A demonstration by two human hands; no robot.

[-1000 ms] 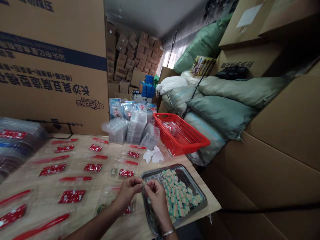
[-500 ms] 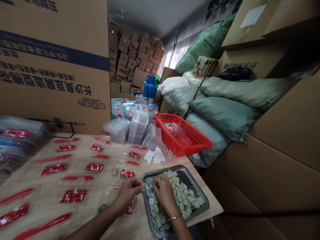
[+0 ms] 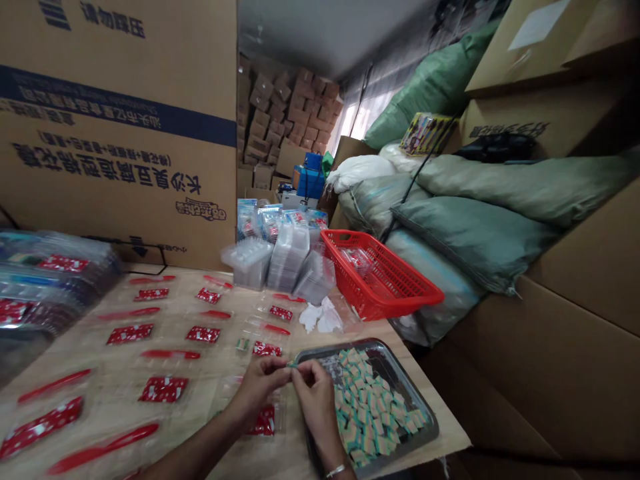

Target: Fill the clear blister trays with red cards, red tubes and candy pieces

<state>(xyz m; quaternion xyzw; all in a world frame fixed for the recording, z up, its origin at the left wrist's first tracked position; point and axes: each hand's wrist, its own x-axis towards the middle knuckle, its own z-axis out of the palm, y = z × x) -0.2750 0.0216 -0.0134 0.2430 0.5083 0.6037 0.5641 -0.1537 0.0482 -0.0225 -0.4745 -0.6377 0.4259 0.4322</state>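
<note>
My left hand and my right hand meet at the near left side of a dark metal tray. Thumb and fingers of both are pinched on a small tan-and-green block, mostly covered by the fingertips. Many similar blocks lie heaped in the tray, beside white powder on its floor. Left of my hands, clear plastic packs sit in rows on the wooden table. Each holds a red dotted sachet and a red knife-like plastic utensil. One pack near my left hand also contains a green-and-tan block.
Stacked clear plastic trays and a red basket stand along the back. White crumpled scraps lie before them. Filled packs pile up at left. A large carton and stuffed sacks border the table.
My right hand has left the heap of blocks and moved left to my left hand, and both now pinch a block. The view has shifted slightly left.
</note>
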